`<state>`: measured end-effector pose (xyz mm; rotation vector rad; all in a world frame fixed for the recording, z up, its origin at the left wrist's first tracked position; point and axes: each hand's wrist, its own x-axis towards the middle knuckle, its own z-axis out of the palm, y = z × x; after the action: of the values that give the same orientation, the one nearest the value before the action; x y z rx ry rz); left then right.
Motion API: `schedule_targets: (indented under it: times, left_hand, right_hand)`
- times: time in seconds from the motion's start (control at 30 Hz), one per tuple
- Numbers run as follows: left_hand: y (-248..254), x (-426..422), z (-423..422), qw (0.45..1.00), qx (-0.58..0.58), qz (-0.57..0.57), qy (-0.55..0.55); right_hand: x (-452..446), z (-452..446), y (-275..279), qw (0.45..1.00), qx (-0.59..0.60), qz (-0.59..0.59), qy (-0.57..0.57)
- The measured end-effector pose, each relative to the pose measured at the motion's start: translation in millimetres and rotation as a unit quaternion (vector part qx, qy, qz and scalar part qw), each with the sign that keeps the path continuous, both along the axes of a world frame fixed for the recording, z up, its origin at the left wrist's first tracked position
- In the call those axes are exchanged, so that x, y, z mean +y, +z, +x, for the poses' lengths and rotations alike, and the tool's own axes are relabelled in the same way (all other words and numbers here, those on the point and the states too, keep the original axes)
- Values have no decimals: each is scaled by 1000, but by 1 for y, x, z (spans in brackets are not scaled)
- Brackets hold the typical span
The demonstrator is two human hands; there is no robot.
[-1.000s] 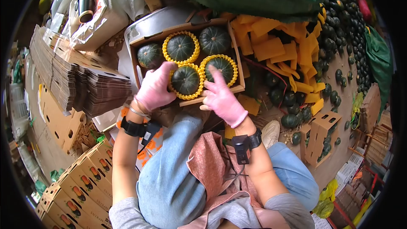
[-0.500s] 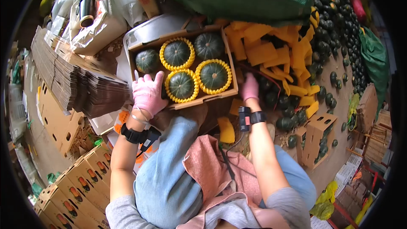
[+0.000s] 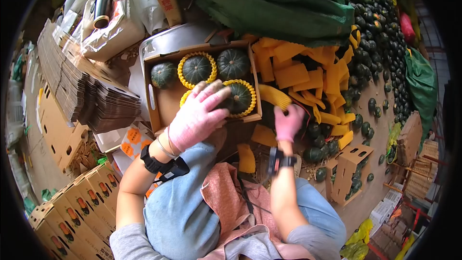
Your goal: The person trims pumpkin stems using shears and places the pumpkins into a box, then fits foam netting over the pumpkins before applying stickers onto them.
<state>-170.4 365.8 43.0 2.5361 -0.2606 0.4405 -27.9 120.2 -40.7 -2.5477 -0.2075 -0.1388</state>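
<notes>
A cardboard box [image 3: 153, 105] holds several dark green pumpkins, among them a bare small pumpkin [image 3: 164, 74] at the left and a bare larger pumpkin [image 3: 233, 63] at the back right. A netted pumpkin [image 3: 197, 69] sits between them; another netted pumpkin [image 3: 240, 97] lies at the front right. My left hand [image 3: 199, 113], in a pink glove with fingers stretched out, is over the box's front and mostly hides a netted pumpkin there. Right of the box, my gloved right hand [image 3: 289, 121] is closed on the end of a yellow foam net sleeve [image 3: 274, 97].
Yellow foam sleeves [image 3: 293, 74] are heaped right of the box, under a green sheet [image 3: 279, 5]. Flattened cartons [image 3: 91, 84] stand stacked at the left. Many pumpkins [image 3: 370, 43] cover the floor at the far right. An open carton [image 3: 351, 173] stands at the lower right.
My left hand has moved from the box's front left corner to over its front pumpkins. My right hand has risen slightly and now has a yellow foam net sleeve in it.
</notes>
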Motion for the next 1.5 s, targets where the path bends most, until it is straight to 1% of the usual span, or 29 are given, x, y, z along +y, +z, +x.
schedule_targets:
  times: [0.03,0.13,0.17,0.2,0.23,0.3,0.37,0.43,0.5,0.53,0.57,0.63,0.7,0.73,0.77,0.83,0.87,0.9,0.97,1.03,1.07,1.1,1.17,1.23,1.3,1.37,1.43,1.47,1.5]
  left_hand:
    - [6,-1,-1,998,-20,-54,-11]
    - [15,-11,2,981,9,-168,-100]
    - [17,-15,6,973,0,-196,-118]
    - [13,-24,12,959,-54,-254,-119]
    - [19,-23,9,959,-15,-254,-121]
    - [27,-19,6,969,-3,-228,-94]
    - [11,-19,4,965,-52,-242,-89]
    - [5,-21,5,954,-92,-260,-118]
    - [5,-22,4,977,-41,-181,-108]
    - [8,-22,3,980,-43,-182,-69]
    - [12,-22,2,982,-44,-183,-30]
    - [9,-24,2,930,-52,-363,13]
    - [6,-18,0,773,104,-622,-70]
    - [2,-13,0,673,131,-720,-106]
    - [-9,-9,-3,548,170,-808,-136]
    - [-6,8,-11,616,280,-715,-178]
    - [-6,14,-15,618,288,-700,-212]
    - [-7,19,-18,619,295,-684,-247]
    - [-8,23,-21,675,257,-640,-262]
    - [-4,20,-23,772,151,-579,-215]
    - [3,17,-27,726,211,-624,-198]
    - [0,15,-28,775,177,-572,-203]
    - [-1,16,-26,868,50,-467,-158]
    - [0,12,-18,928,-91,-347,-97]
    - [4,15,-22,956,-82,-272,-71]
    - [6,21,-21,920,-36,-357,-159]
    - [6,22,-31,833,139,-499,-197]
    - [0,30,-29,810,184,-466,-305]
    - [-6,35,-34,737,322,-480,-350]
  right_hand:
    - [-5,-9,22,992,-118,10,46]
    - [17,-56,91,980,-77,141,114]
    - [29,-75,114,943,76,284,156]
    - [31,-81,113,920,39,302,247]
    - [35,-86,111,884,2,320,340]
    - [47,-101,112,854,87,446,255]
    - [47,-99,116,908,90,330,241]
    - [50,-93,96,915,7,328,236]
    - [63,-88,96,903,-12,373,211]
    - [61,-87,102,834,117,510,173]
    - [67,-84,99,869,49,458,178]
    - [79,-88,110,907,35,387,159]
    - [59,-74,96,932,56,263,243]
    - [55,-74,94,865,248,406,157]
    - [35,-67,73,707,375,556,222]
    - [18,-72,56,517,521,677,51]
    - [17,-72,48,439,486,712,253]
    - [13,-72,44,481,457,690,290]
    - [15,-78,51,552,424,650,305]
    - [30,-84,65,586,433,631,267]
    - [30,-85,55,656,431,566,253]
    - [47,-87,63,631,441,586,252]
    - [72,-96,74,695,405,570,167]
    - [99,-107,98,648,409,632,119]
    - [89,-103,87,759,306,516,253]
    - [82,-101,82,780,302,491,244]
    - [79,-97,83,866,213,344,295]
    - [79,-99,89,851,228,380,280]
    - [69,-96,89,778,338,446,285]
